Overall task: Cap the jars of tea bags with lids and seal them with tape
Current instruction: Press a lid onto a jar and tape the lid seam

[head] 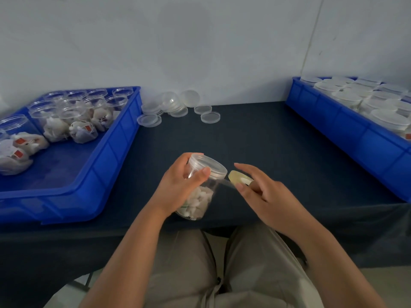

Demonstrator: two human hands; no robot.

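— Where is the jar?
— It's in your left hand (180,185). Your fingers and thumb curl round one clear plastic jar of white tea bags (198,200), which you hold tilted just above the near edge of the dark-clothed table (266,134). One clear round lid (209,165) already sits on it.
— And the tape?
— Your right hand (266,192) pinches one small yellowish roll of clear tape (240,177) between thumb and fingers, with your forefinger stretched out above it. One strip of tape (226,183) runs from the roll to the jar, just below the lid.
— What lies farther out?
— There are two trays. A blue plastic tray (106,156) on your left holds open jars with tea bags (82,127), too crowded to count. A second blue plastic tray (333,121) on your right holds capped jars (347,100). Between them, by the wall, lie loose clear lids (173,105). Two are single and the rest sit in small stacks I cannot count.
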